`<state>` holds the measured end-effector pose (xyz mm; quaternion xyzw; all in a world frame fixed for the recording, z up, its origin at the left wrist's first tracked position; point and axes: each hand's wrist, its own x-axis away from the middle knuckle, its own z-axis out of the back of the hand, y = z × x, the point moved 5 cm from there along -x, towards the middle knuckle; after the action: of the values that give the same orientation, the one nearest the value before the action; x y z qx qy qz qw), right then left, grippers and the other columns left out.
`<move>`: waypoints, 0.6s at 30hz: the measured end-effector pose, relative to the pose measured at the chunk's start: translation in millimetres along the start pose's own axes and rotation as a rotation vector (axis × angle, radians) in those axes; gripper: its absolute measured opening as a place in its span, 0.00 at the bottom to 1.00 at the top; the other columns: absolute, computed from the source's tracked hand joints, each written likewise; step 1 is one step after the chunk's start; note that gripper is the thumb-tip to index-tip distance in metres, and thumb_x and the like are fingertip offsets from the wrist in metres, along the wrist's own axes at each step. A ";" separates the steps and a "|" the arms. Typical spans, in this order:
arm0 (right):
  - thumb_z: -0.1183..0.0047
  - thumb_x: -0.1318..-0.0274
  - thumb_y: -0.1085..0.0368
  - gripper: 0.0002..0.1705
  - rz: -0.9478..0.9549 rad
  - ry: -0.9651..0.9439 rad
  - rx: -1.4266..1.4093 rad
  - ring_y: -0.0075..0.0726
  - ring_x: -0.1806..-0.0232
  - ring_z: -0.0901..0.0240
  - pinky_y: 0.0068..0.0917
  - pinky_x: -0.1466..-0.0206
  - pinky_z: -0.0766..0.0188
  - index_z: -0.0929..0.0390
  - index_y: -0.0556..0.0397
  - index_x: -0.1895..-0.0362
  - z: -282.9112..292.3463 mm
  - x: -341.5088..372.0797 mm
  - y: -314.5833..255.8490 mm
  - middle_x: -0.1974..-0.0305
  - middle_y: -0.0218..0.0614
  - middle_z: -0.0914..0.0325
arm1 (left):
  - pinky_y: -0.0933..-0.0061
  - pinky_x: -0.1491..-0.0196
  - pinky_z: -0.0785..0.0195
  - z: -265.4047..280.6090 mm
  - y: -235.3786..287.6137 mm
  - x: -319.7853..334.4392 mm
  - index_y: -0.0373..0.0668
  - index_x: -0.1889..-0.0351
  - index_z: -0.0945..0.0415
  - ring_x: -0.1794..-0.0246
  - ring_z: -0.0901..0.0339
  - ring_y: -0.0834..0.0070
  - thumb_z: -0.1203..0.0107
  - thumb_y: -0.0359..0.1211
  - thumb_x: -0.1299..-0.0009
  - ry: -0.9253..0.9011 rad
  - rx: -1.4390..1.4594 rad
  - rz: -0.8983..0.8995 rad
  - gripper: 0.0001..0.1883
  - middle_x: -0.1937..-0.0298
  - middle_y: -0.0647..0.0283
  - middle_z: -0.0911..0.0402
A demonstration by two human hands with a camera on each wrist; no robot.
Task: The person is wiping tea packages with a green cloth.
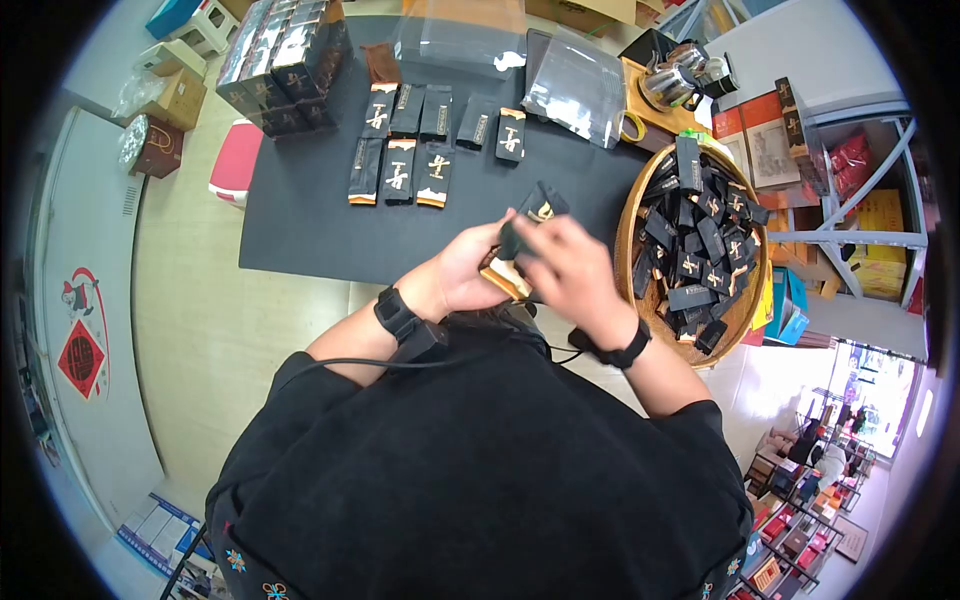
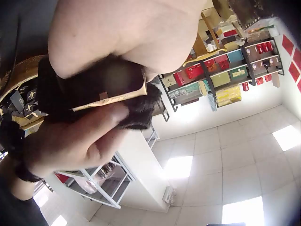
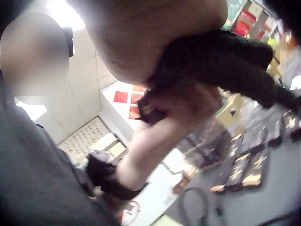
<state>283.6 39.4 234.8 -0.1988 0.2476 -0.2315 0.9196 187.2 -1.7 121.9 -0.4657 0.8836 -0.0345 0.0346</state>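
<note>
In the head view, the left hand (image 1: 470, 268) grips a small black box with a gold-orange edge (image 1: 507, 276), near the table's front edge. The right hand (image 1: 575, 265), blurred, is curled over the same box, pinching a dark piece at its top; what its fingertips touch is partly hidden. A black packet with a gold mark (image 1: 544, 203) lies just beyond the hands. In the left wrist view, the box (image 2: 103, 87) is between both hands, its pale edge showing. The right wrist view is blurred, with the left hand (image 3: 188, 106) beside dark material.
Black packets (image 1: 398, 170) lie in rows on the dark table (image 1: 300, 220). A round wicker basket (image 1: 622, 262) full of packets stands at the right. Stacked boxes (image 1: 285, 65) are at the back left, clear plastic sheets (image 1: 575, 92) and kettles (image 1: 672, 85) at the back right.
</note>
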 end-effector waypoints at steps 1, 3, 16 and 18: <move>0.37 0.54 0.67 0.30 0.073 -0.086 0.001 0.40 0.67 0.21 0.35 0.67 0.22 0.20 0.42 0.41 -1.2 3.1 -13.3 0.64 0.32 0.23 | 0.59 0.39 0.31 -21.2 0.9 7.2 0.43 0.38 0.28 0.43 0.23 0.65 0.61 0.52 0.19 0.142 -0.086 0.016 0.26 0.42 0.59 0.21; 0.37 0.54 0.68 0.29 0.108 -0.035 0.070 0.40 0.67 0.20 0.34 0.67 0.22 0.19 0.43 0.43 0.5 -3.0 -3.4 0.64 0.33 0.22 | 0.59 0.39 0.31 -3.3 1.0 5.0 0.43 0.38 0.29 0.43 0.23 0.65 0.62 0.52 0.18 0.008 -0.014 0.028 0.25 0.42 0.59 0.21; 0.39 0.43 0.63 0.20 -0.276 0.048 0.016 0.44 0.59 0.20 0.32 0.56 0.23 0.18 0.47 0.44 0.8 -4.7 72.0 0.59 0.37 0.20 | 0.52 0.49 0.22 -4.7 1.9 16.2 0.42 0.34 0.33 0.47 0.20 0.55 0.62 0.50 0.18 0.098 -0.188 0.089 0.26 0.47 0.53 0.21; 0.39 0.41 0.61 0.22 -0.359 0.113 -0.236 0.46 0.53 0.22 0.33 0.47 0.26 0.20 0.50 0.43 6.8 -4.0 83.6 0.57 0.41 0.20 | 0.59 0.64 0.18 -31.1 5.4 20.6 0.40 0.31 0.36 0.56 0.17 0.58 0.59 0.48 0.18 0.192 -0.461 0.110 0.26 0.50 0.54 0.21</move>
<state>311.6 111.2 201.6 -0.3328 0.2849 -0.3716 0.8185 168.2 -14.8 151.8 -0.4073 0.8913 0.1258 -0.1547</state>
